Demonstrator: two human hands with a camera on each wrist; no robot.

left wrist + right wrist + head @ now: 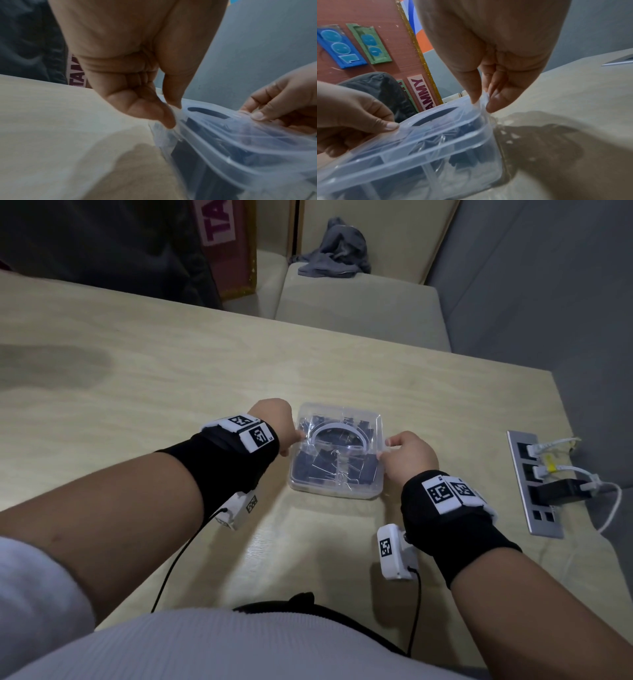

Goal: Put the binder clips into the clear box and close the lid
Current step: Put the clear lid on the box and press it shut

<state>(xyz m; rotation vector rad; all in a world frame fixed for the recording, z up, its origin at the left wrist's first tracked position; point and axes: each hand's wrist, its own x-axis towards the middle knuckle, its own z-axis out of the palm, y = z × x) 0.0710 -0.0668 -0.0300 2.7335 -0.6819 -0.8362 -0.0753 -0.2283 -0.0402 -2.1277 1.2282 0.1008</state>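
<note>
The clear box [335, 492] stands on the table in front of me with its clear lid [337, 419] lying on top. Several black binder clips [325, 469] show through the plastic inside. My left hand [297, 437] pinches the lid's left side latch [177, 113] between thumb and forefinger. On the opposite side, my right hand [385, 447] pinches the right side latch [483, 99] the same way. Both latches stick up from the box sides. In the wrist views the lid [436, 135] has a slot-shaped handle opening [207, 112].
A metal socket strip [534, 484] with white and black plugs and cables is set into the table at the right. The table's far edge meets a padded bench [359, 302] with a grey cloth [335, 248] on it. A lettered board [226, 244] leans at the back left.
</note>
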